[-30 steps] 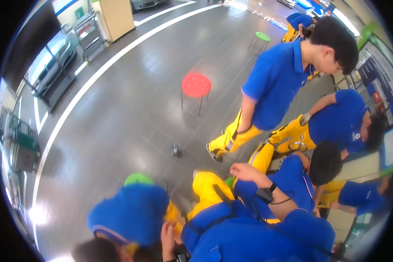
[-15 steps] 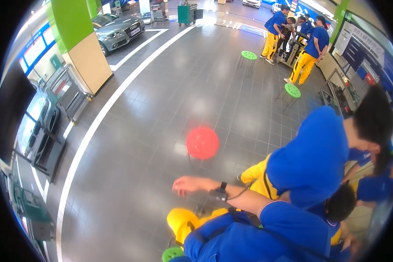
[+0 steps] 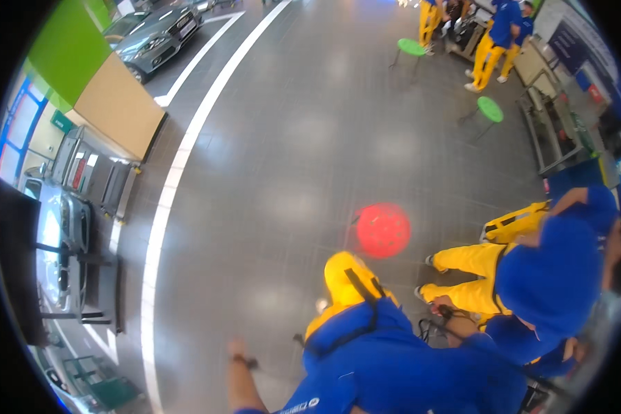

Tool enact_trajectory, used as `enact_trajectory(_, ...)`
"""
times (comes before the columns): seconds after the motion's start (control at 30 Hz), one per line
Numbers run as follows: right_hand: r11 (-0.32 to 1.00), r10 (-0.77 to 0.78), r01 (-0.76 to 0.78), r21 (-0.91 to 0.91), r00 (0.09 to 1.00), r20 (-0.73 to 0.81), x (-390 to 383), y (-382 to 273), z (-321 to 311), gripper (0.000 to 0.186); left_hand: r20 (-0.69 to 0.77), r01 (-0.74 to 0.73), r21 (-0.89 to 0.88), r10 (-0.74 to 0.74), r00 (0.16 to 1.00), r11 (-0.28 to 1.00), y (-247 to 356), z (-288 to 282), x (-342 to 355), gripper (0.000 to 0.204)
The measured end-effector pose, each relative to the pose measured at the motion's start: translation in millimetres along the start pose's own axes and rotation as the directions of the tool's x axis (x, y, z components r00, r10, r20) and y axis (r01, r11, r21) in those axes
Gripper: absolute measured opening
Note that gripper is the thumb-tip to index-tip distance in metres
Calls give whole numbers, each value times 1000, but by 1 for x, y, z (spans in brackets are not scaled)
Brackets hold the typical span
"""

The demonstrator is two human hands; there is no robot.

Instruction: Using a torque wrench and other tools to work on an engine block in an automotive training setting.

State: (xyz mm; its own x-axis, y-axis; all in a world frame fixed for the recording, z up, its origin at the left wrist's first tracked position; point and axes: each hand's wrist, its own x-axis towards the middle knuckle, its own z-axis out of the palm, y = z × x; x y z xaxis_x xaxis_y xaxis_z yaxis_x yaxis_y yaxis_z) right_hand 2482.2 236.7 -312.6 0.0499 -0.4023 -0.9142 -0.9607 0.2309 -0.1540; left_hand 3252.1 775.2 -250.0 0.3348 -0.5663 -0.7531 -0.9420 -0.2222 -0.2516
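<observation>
My left hand [image 3: 237, 348] hangs low over the grey tiled floor, away from any object. It is smeared by motion, and a dark band circles its wrist. On the other side of my blue-shirted torso, my right hand [image 3: 443, 303] is beside a co-worker's yellow trousers [image 3: 466, 268]. A black device [image 3: 457, 316] is strapped at that wrist, and dark cables [image 3: 428, 330] loop nearby. The right fingers are too small and blurred to read. Ahead of my yellow-trousered leg [image 3: 345, 276] stands a round red stool [image 3: 383, 230], apart from both hands.
Co-workers in blue shirts [image 3: 552, 269] crowd close on my right. Two green stools [image 3: 412, 47] and more people are farther off. A metal frame rack [image 3: 548, 131] lines the right wall. At left are a pillar [image 3: 117, 103], grey cart [image 3: 93, 169] and parked grey car [image 3: 155, 41].
The view has swung down and to the left. My right arm, stretched across in front before, is now drawn back to the right. My left hand has come into view.
</observation>
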Motion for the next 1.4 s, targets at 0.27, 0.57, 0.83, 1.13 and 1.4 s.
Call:
enact_trajectory(0.27,986,-45,19,-167,987,-152,-39,-229,97,19,-150,-390,-915,-811,566,-103,-348,-419,177,38)
enact_trajectory(0.57,931,-271,341,127,882,-385,199,-821,-151,32,-116,-41,-959,-258,959,279,-290,-386,310,25)
enact_trajectory(0.83,384,-659,815,434,571,-489,170,-1314,-422,26,243,244,-966,-24,970,87,-318,-506,374,32)
enact_trajectory(1.13,885,-466,455,-99,864,-193,333,-1174,-382,35,-7,119,-955,-418,908,273,-596,-797,871,15)
enact_trajectory(1.4,805,275,-333,491,943,188,370,-1275,-462,39,-461,-488,-871,-419,782,48,-758,-1306,1129,31)
